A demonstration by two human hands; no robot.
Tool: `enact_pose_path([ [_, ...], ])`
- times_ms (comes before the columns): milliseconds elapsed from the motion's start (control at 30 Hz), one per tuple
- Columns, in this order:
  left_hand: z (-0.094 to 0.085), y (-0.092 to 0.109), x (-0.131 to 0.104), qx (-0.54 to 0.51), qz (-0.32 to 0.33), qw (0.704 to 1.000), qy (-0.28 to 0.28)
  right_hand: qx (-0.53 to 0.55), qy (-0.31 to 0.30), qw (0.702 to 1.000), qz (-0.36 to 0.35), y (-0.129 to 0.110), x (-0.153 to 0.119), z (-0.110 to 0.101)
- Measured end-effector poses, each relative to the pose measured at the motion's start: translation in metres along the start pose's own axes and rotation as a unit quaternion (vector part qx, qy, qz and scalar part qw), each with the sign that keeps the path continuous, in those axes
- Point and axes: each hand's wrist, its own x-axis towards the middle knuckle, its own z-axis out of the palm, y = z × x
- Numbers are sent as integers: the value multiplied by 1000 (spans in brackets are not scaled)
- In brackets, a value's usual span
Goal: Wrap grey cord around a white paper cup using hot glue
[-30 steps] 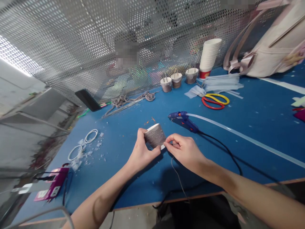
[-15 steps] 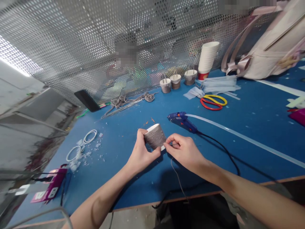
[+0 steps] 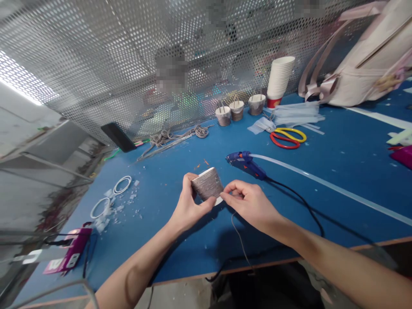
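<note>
A white paper cup (image 3: pixel 207 184) wound with grey-brown cord lies tilted in my left hand (image 3: pixel 188 206). My left thumb presses its near side and the fingers wrap behind it. The white rim shows at the top left, and a bare white strip shows at the lower right end. My right hand (image 3: pixel 246 199) pinches the cord close to that end. Below the right hand the loose cord (image 3: pixel 240 238) hangs down over the table edge. Beyond the hands rests a blue glue gun (image 3: pixel 246 164) with a long clear glue stick.
On the blue table (image 3: pixel 180 262) are red-and-yellow scissors (image 3: pixel 286 138), clear strips, stacked cups (image 3: pixel 281 79), several wrapped small cups, cord bundles (image 3: pixel 164 138), a black phone (image 3: pixel 118 136), white rings (image 3: pixel 122 185) and a magenta power strip (image 3: pixel 72 253). A bag (image 3: pixel 357 77) stands at the back right.
The cup has turned slightly in my left hand, so more of the bare white strip shows at its lower end. My right hand has hardly moved.
</note>
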Motion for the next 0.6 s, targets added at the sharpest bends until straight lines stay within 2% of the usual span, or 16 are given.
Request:
enact_pose_path([
  [133, -1, 3, 1, -15, -4, 1000, -7, 0, 4, 1000, -1, -1, -1, -1],
  [333, -3, 5, 3, -32, -13, 999, 15, -8, 10, 1000, -4, -1, -1, -1],
  [600, -6, -11, 3, -65, 8, 998, 18, 2, 10, 1000, -11, -2, -1, -1],
])
